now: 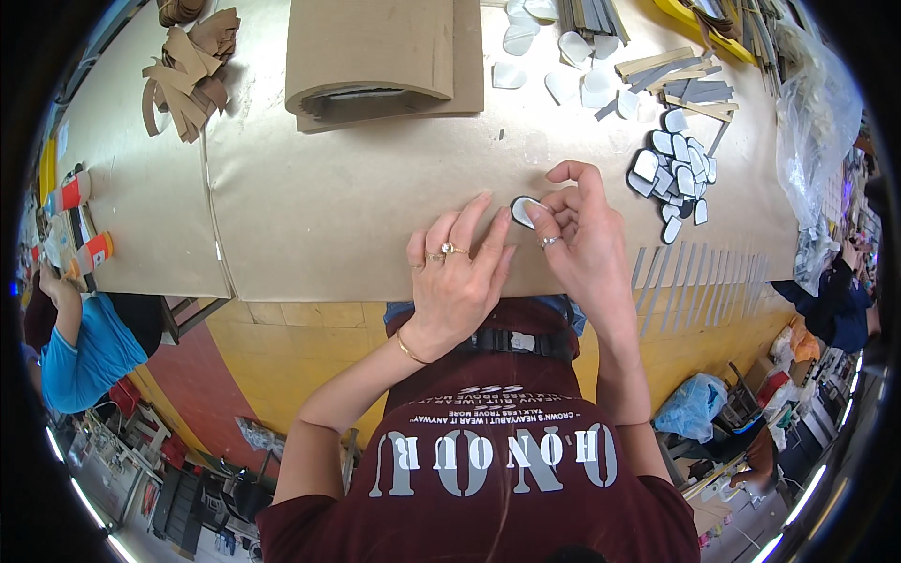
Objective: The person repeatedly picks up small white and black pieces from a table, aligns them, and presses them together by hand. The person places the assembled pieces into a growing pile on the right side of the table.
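Note:
Between the thumb and fingers of my right hand [587, 244] is a small rounded tab [526, 212], pale on its face with a dark edge, held just over the table. My left hand [458, 272] lies to its left, fingers stretched out and apart, the index fingertip close beside the tab. Whether that fingertip touches it I cannot tell. A heap of similar black-edged pale tabs [671, 174] lies to the right of my hands. Thin grey strips [699, 272] hang in a row along the table's near edge at the right.
A folded brown board [375, 56] stands at the back, with brown curved strips [188, 75] at the far left. Loose pale pieces [596, 89] and strip bundles [680, 80] lie at the back right. Orange-labelled bottles [94, 251] and a person's blue sleeve [89, 347] are at the left.

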Demonstrator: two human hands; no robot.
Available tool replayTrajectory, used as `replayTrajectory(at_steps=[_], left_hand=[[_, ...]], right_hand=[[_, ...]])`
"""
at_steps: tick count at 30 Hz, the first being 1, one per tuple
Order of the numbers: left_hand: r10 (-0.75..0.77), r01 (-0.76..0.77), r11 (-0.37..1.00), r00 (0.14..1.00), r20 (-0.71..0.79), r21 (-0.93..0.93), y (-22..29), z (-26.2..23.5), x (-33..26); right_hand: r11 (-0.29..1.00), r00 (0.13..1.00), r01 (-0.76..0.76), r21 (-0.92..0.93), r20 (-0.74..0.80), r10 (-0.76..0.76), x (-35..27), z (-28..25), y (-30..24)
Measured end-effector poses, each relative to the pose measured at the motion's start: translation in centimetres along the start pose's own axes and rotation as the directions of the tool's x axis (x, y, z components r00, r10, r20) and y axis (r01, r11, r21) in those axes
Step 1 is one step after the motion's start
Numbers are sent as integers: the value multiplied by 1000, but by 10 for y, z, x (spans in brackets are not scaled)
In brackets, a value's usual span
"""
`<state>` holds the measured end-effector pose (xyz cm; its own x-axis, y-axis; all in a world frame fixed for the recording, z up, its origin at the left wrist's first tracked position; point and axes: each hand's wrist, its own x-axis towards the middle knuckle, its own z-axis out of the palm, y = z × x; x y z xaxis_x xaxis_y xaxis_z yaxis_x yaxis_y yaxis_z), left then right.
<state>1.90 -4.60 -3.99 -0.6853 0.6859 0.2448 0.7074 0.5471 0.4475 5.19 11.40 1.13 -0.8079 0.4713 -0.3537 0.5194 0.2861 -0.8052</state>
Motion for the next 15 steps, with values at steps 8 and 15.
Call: replayTrajectory(at_steps=[8, 15], left_hand=[[14, -14, 1000, 1000, -16, 0, -2, 5, 4], [31, -31, 999, 1000, 3, 31, -2, 5, 5]], right_hand=[[999, 1000, 19, -46, -15, -20, 3, 1, 2], [999, 1000, 17, -50, -18, -18, 3, 2, 2]])
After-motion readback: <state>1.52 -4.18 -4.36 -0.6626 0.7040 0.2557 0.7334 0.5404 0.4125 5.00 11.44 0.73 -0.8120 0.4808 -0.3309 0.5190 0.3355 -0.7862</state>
